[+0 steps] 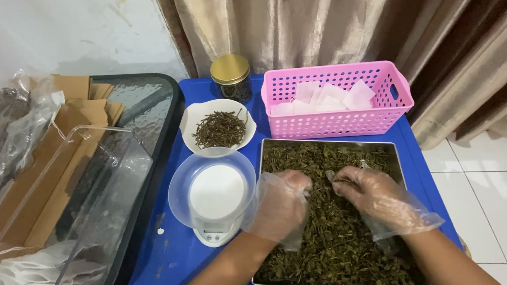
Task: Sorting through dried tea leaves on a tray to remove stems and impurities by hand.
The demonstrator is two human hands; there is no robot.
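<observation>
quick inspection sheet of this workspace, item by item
surface: blue table, flecked with pale spots near the scale
job's things: steel tray full of dried green leaves; small pale pouch at the right hand's fingertips, partly hidden
clutter: pink basket of white pouches; white bowl of dried twigs; gold-lidded jar; small scale with a clear bowl on it; clear plastic box; cardboard pieces
grippers: left hand and right hand, both in clear plastic gloves, down in the leaves; whether they grip anything cannot be told
cables: nothing seen
surroundings: beige curtain, white wall, white tiled floor, dark glass-topped table to the left
</observation>
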